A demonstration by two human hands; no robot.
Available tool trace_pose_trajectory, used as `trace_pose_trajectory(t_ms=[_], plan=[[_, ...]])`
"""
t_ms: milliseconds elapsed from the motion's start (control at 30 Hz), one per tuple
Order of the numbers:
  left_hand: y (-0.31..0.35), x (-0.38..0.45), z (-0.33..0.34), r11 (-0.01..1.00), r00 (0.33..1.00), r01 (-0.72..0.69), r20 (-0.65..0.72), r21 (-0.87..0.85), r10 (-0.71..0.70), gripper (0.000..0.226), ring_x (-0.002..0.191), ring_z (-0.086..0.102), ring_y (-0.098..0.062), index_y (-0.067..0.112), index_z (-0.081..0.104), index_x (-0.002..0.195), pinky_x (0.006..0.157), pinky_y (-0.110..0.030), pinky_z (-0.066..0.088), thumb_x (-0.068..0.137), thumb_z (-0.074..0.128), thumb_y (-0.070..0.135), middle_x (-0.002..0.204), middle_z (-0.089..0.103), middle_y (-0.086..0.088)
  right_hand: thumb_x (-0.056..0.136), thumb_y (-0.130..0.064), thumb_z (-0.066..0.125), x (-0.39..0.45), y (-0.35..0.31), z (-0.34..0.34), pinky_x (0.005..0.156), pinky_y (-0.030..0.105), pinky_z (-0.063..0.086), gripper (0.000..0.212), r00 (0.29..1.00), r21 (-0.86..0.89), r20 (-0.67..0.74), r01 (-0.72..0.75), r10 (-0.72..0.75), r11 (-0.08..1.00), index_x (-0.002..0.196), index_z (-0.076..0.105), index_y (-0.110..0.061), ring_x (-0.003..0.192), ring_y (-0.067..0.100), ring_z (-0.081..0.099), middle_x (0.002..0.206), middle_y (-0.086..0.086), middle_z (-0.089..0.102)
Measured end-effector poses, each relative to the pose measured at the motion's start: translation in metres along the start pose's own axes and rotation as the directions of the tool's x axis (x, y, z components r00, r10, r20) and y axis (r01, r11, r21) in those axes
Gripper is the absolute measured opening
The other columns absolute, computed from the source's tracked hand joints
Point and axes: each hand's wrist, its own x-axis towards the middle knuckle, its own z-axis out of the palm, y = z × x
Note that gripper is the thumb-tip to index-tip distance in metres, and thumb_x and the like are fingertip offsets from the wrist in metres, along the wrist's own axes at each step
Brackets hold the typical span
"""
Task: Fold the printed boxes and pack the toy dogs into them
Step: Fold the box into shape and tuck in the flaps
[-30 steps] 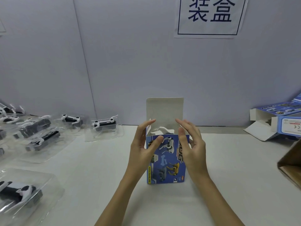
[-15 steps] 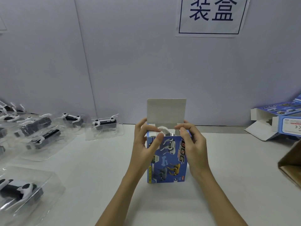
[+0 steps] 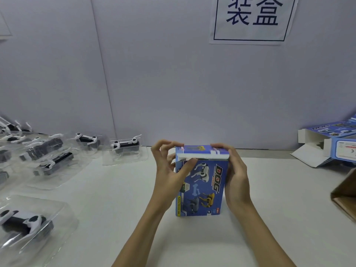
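- Several toy dogs [image 3: 126,146] in glossy clear blister shells lie far left on the table [image 3: 115,189].
- Left hand [image 3: 169,170] grips the upright box [image 3: 201,182], thumb pressing its front.
- Cardboard lid [image 3: 202,151] is folded over; its white tuck flap isn't seated.
- Right hand [image 3: 236,174] clasps the right wall, fingertips on the lid.

One head-worn wide-angle view looks forward and slightly down across a table [image 3: 115,189] toward a wall [image 3: 173,83] close ahead at 12 o'clock. It sits near: both forearms enter from 6 o'clock, and the left hand [image 3: 169,174] and right hand [image 3: 236,176] flank a box [image 3: 202,187] near centre. A sign [image 3: 252,18] is cut off at 1 o'clock. No second view.
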Motion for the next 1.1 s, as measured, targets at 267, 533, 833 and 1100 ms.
trace_pose_trajectory(t_ms=[267,533,833,1100], plan=[[-0.013,0.000,-0.001,0.995,0.999,0.013,0.051,0.100,-0.018,0.042,0.134,0.056,-0.029,0.020,0.048,0.125,0.085,-0.050,0.063,0.095,0.064,0.045,0.134,0.049,0.009,0.088,-0.071,0.058,-0.003,0.000,0.004,0.070,0.036,0.063,0.050,0.998,-0.138,0.062,0.030,-0.021,0.990,0.117,0.061,-0.031,0.106,0.026,0.074,0.117,0.000,0.071],[-0.018,-0.004,0.004,0.992,0.998,-0.021,-0.048,0.127,0.027,0.048,0.123,0.067,-0.024,0.034,0.044,0.148,0.088,-0.041,0.063,0.103,0.056,0.043,0.145,0.059,0.007,0.087,-0.047,0.072,-0.007,0.002,0.011,0.067,0.031,0.064,0.036,0.994,-0.287,0.026,0.108,-0.105,0.952,0.117,0.057,-0.035,0.102,0.016,0.074,0.112,-0.013,0.072],[-0.024,-0.009,0.011,0.477,0.937,-0.298,0.159,0.827,0.309,0.125,0.151,0.026,-0.025,0.015,0.016,0.165,0.123,-0.049,0.022,0.073,0.072,0.081,0.163,0.030,-0.007,0.087,-0.056,0.073,-0.007,0.010,0.013,0.069,0.035,0.064,0.049,0.983,0.047,-0.147,-0.107,0.113,0.993,0.121,0.051,-0.028,0.113,0.021,0.072,0.119,-0.002,0.072],[-0.030,0.001,-0.016,0.542,0.938,-0.344,0.253,0.767,0.237,0.119,0.146,0.036,-0.019,0.019,0.023,0.160,0.122,-0.065,0.023,0.068,0.083,0.065,0.156,0.041,-0.003,0.089,-0.047,0.061,-0.002,0.020,0.005,0.063,0.022,0.060,0.039,0.985,-0.099,-0.064,-0.164,0.158,0.981,0.112,0.052,-0.018,0.099,0.014,0.076,0.111,0.002,0.074]])
